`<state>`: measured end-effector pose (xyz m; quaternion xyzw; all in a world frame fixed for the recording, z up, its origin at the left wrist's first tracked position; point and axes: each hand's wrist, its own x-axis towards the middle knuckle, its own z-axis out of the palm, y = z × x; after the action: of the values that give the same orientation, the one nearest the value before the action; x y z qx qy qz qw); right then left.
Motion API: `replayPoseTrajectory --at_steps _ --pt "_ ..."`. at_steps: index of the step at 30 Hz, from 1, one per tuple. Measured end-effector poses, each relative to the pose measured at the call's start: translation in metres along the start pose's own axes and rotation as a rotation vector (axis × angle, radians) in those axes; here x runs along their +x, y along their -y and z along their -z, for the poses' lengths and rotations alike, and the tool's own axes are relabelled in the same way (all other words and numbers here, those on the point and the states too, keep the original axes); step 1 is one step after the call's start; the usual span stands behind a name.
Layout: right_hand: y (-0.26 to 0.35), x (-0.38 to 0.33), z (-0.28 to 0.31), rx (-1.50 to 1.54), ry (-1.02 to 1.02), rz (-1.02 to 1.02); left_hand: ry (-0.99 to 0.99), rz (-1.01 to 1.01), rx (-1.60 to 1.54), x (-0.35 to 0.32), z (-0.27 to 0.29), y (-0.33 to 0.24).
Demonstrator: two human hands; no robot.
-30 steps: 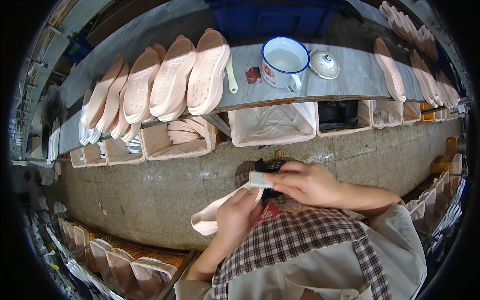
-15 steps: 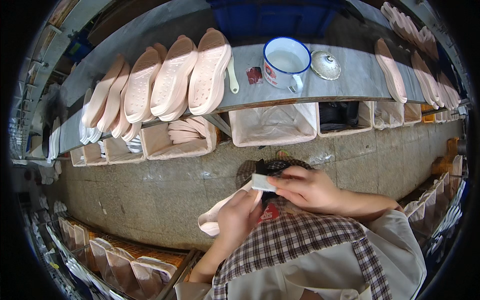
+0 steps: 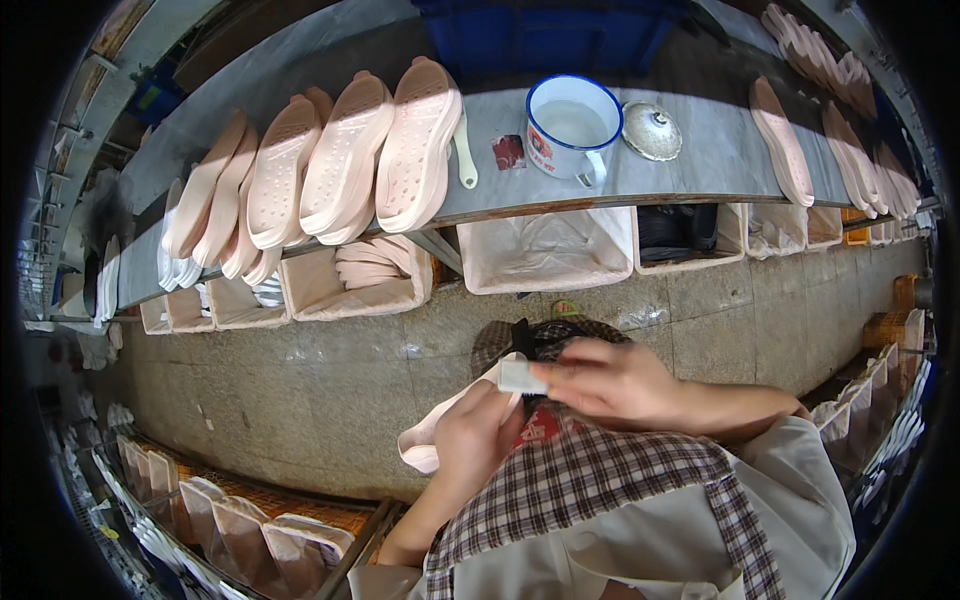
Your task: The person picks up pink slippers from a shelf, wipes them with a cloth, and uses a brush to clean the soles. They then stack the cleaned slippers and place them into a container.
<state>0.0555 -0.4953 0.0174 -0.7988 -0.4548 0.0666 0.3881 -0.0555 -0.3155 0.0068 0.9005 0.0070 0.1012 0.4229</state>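
Observation:
My left hand (image 3: 474,430) is closed round a pale pink shoe sole (image 3: 424,447), held low in front of my apron with its rounded end sticking out to the left. Part of the sole is hidden behind my fingers. Between the fingers of my right hand (image 3: 618,384), slightly smeared by motion, is a small white block (image 3: 521,377). The block lies over the sole's upper end, right beside my left fingertips. Whether it has bristles or is a plain pad I cannot make out.
Along the bench (image 3: 690,180) ahead lean several pink soles (image 3: 420,140), a pale green-handled tool (image 3: 465,158), a white enamel mug (image 3: 572,128) and its metal lid (image 3: 652,131). Lined bins (image 3: 547,248) stand under the edge. Racks with bins (image 3: 300,545) are behind me.
My right hand and the white block have shifted slightly left and down over the sole. My left hand and the sole have hardly moved.

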Motion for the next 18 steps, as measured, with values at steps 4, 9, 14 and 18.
replayPoseTrajectory --at_steps 4,9,14,18 --pt "-0.009 0.008 0.004 -0.01 0.031 -0.116 0.008 0.026 0.012 0.001 0.001 -0.003" --pt "-0.006 0.007 0.013 0.12 -0.113 0.0 -0.001 0.031 -0.002 0.002 0.004 -0.003" --pt "0.002 -0.001 0.011 0.001 0.029 -0.02 0.011 -0.039 0.064 0.003 0.004 0.001" --pt "-0.002 0.005 0.012 -0.001 0.065 -0.032 0.024 -0.028 0.112 0.001 0.004 0.001"
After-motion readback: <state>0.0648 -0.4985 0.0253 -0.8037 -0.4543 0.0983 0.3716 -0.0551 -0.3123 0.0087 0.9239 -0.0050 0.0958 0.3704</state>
